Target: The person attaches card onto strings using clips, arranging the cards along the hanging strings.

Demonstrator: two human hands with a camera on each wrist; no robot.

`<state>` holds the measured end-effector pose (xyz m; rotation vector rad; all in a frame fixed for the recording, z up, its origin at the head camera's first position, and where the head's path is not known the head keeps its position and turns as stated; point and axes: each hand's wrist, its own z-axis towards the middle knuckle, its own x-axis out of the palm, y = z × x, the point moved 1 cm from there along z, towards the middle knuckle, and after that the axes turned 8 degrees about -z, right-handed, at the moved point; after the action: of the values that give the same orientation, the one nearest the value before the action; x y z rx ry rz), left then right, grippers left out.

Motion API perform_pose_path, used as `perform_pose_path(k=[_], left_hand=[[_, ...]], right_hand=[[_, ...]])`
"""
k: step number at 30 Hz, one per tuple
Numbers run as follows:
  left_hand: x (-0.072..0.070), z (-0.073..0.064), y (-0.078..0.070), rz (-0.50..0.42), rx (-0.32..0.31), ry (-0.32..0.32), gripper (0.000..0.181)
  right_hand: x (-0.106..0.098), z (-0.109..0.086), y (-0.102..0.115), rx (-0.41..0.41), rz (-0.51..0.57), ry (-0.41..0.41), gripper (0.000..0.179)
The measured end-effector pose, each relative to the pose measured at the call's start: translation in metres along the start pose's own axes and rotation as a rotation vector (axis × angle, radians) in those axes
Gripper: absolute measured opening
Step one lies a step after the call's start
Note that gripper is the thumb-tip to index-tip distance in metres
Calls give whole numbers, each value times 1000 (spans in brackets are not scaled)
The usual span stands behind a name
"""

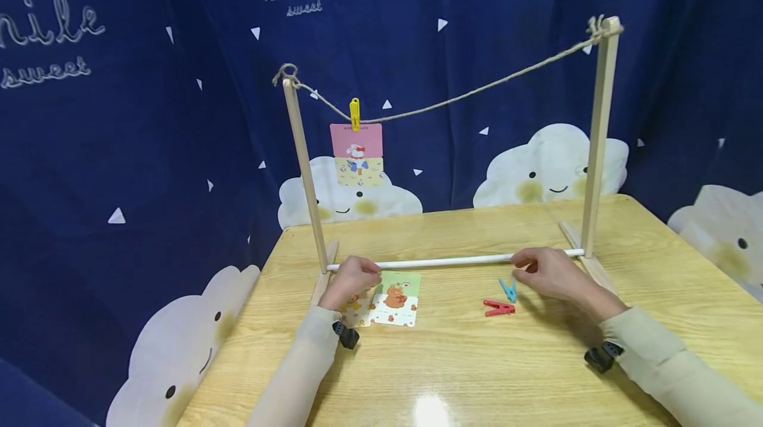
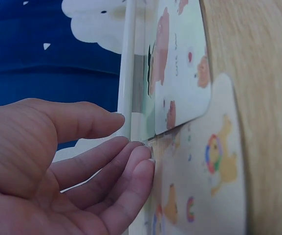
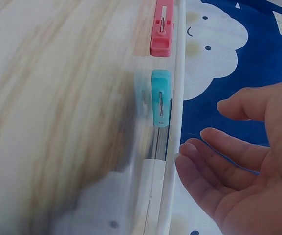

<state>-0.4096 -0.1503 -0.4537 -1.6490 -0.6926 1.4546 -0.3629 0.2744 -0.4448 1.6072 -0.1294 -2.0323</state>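
My left hand (image 1: 350,281) hovers by the left end of a white rod (image 1: 444,262), its fingers loosely bent and apart from the thumb, holding nothing. Beside it lie a bear card (image 1: 395,308) and a second card (image 2: 199,171), partly covered by the hand in the head view. Near the rod's right end is my right hand (image 1: 551,273), fingers relaxed and the thumb spread away; between them I see nothing. A light blue clothespin (image 1: 508,290) and a red clothespin (image 1: 499,308) lie on the table just left of it. Whether either hand touches the rod, I cannot tell.
Two wooden posts (image 1: 598,142) stand on feet on the table (image 1: 465,374), joined low down by the rod. A sagging string (image 1: 477,90) runs between their tops. From it hangs a pink and yellow card (image 1: 372,145) under a yellow clothespin (image 1: 355,112). Behind is a blue curtain (image 1: 417,49).
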Motion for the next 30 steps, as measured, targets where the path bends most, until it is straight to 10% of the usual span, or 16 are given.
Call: perform_pose_path(k=[30], left_hand=[[-2, 1, 1, -30, -33, -10, 26]], right_hand=[[13, 6, 2, 24, -38, 158, 41]])
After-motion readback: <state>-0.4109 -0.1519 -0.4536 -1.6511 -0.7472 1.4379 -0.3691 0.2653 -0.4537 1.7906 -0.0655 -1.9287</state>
